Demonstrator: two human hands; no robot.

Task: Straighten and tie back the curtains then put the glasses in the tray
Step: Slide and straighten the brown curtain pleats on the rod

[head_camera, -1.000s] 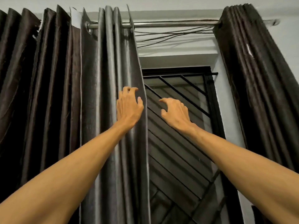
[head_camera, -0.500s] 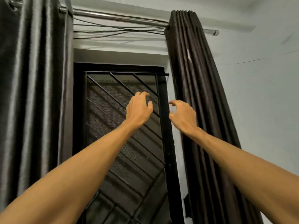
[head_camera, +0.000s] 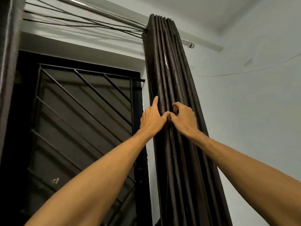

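Reaching up, the person is pressing the left hand (head_camera: 151, 119), forefinger straight, against the window-side edge of the bunched dark brown satin curtain (head_camera: 169, 62) hanging plumb from the steel rod (head_camera: 104, 12), while the right hand (head_camera: 184, 118) alongside is pinching a middle pleat, thumbs touching.

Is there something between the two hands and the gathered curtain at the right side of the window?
Nothing visible stands between them. The left hand touches the folds of the gathered curtain, and the right hand pinches a fold just beside it.
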